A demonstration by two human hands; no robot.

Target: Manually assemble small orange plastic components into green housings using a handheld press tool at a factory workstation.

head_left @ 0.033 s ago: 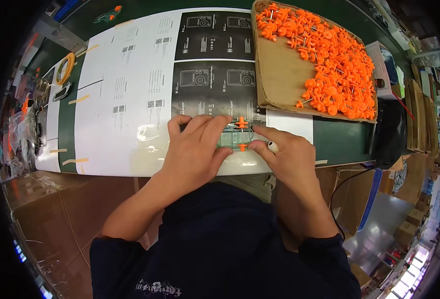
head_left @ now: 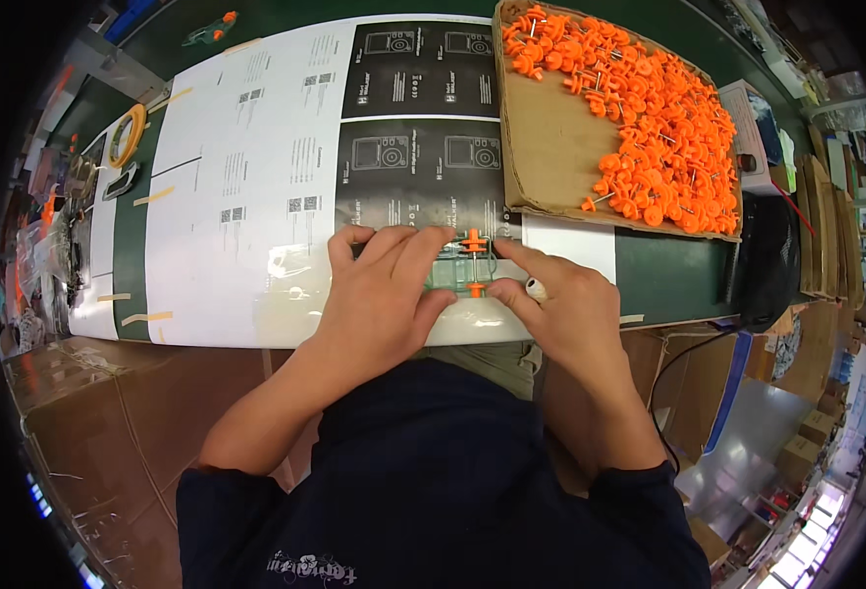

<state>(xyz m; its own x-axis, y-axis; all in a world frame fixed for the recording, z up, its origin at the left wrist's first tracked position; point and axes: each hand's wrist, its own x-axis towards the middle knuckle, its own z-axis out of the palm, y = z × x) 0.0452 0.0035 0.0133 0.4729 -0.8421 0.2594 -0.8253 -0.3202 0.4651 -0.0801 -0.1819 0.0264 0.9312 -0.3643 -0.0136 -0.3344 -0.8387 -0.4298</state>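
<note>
My left hand (head_left: pixel 379 285) is closed on a translucent green plastic part (head_left: pixel 445 275) at the front edge of the table, thumb below and fingers above. Across this part lies a thin metal axle (head_left: pixel 475 265) with an orange wheel-like piece (head_left: pixel 474 241) at its far end and another orange piece (head_left: pixel 476 290) at its near end. Beside it on the right, my right hand (head_left: pixel 565 299) has its thumb and index fingertip close to the part. A white round-ended stick (head_left: pixel 536 289) pokes out of the curled right hand; the rest of it is hidden.
An open cardboard tray (head_left: pixel 555 147) heaped with orange axle pieces (head_left: pixel 663 137) stands at the far right. Printed sheets (head_left: pixel 246 177) cover the table. At the left lie a tape roll (head_left: pixel 129 135) and a grey tool (head_left: pixel 122 181). A green-and-orange object (head_left: pixel 212 29) lies at the far left.
</note>
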